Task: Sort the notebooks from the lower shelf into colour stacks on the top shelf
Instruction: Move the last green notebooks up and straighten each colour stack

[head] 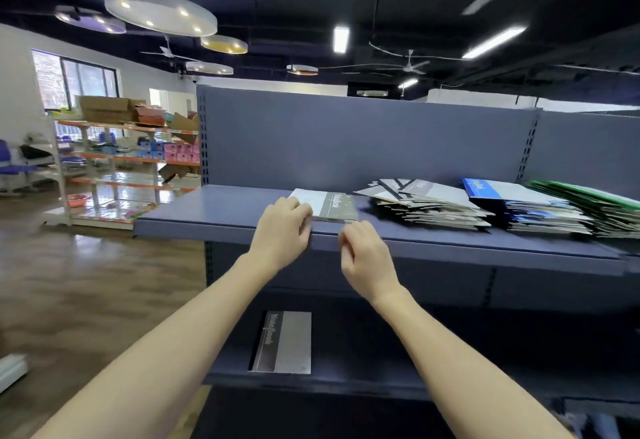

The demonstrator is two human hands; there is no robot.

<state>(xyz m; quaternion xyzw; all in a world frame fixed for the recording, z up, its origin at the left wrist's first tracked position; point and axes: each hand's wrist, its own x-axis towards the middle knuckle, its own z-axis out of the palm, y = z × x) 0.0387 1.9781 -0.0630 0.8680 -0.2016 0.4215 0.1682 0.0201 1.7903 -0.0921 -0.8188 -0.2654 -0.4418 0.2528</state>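
A grey notebook point(329, 205) lies flat on the top shelf point(221, 210), left of three stacks: a black-and-grey stack point(426, 206), a blue stack point(526, 210) and a green stack point(595, 206) at the far right. My left hand point(282, 230) rests at the notebook's near-left corner, fingers curled against its edge. My right hand point(367, 258) hovers just below the shelf's front lip, fingers loosely curled and holding nothing. One grey notebook point(284, 341) lies alone on the lower shelf point(381, 379).
The shelf's blue back panel point(363, 140) rises behind the stacks. To the left is wooden floor point(86, 282) and an orange-framed rack point(128, 161) with boxes. Ceiling lamps and fans hang overhead.
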